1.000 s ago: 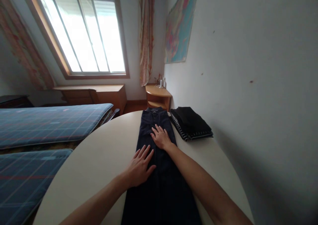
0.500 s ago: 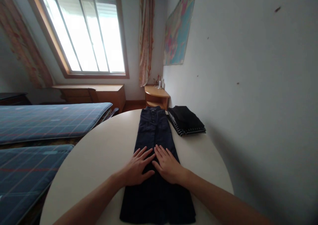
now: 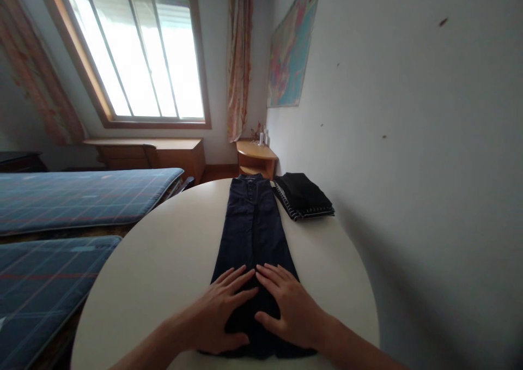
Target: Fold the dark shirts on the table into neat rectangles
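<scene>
A long dark navy garment (image 3: pixel 255 223) lies lengthwise on the round white table (image 3: pixel 163 239), its buttoned, narrower end at the far edge. Both hands rest on its wider near part. My left hand (image 3: pixel 224 310) lies on the left side of the cloth, fingers spread and thumb apart. On the right side lies my right hand (image 3: pixel 286 304), palm down, fingers stretched out and thumb apart. The fingertips of the two hands nearly meet at the garment's middle. The cloth beneath the palms is hidden.
Folded black clothes (image 3: pixel 304 195), some striped at the edge, sit at the table's far right, beside the garment. A wall (image 3: pixel 408 195) runs along the right. Plaid-covered beds (image 3: pixel 81 198) stand to the left. Beyond are a small corner shelf (image 3: pixel 256 150) and a desk (image 3: pixel 180 144).
Both hands have slid down the garment toward the near edge, still flat on it. The view has shifted slightly.
</scene>
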Demonstrator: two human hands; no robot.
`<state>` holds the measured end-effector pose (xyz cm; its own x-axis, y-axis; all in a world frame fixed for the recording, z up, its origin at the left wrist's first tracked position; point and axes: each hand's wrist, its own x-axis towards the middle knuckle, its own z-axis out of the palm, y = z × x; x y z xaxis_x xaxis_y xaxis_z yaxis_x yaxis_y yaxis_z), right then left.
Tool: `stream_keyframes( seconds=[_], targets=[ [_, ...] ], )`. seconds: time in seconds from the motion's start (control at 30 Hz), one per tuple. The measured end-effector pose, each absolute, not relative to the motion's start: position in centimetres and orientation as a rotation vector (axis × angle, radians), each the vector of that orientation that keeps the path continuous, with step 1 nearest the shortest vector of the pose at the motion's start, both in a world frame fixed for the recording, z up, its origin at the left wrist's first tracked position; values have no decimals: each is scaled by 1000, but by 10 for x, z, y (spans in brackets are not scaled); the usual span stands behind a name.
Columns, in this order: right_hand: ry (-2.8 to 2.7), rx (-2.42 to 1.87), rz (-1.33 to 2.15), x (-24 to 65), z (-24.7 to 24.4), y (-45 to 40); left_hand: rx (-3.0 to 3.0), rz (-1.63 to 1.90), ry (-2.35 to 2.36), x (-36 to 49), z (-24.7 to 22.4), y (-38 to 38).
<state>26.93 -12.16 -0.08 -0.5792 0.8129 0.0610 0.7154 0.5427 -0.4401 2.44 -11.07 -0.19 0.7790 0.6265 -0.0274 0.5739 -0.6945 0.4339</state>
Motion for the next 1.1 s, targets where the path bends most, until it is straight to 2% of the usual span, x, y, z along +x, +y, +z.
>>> stream_keyframes(
  seconds=[0.13, 0.27, 0.67, 0.9, 1.1],
  targets=[
    [-2468, -1321, 537, 271, -9, -140, 2509, 121, 863, 28, 12, -113],
    [-2642, -1209, 513, 277, -19, -149, 2513, 128, 832, 30, 18, -117],
    [-2724, -1361, 112, 248, -15, -150, 2671, 170, 954, 41, 9, -126],
    [-2731, -1518, 374, 246, 16, -137, 2581, 180, 977, 29, 21, -123],
    [-2507, -1611, 607, 258, 35, -113, 2368, 256, 1029, -6, 29, -112]
  ],
)
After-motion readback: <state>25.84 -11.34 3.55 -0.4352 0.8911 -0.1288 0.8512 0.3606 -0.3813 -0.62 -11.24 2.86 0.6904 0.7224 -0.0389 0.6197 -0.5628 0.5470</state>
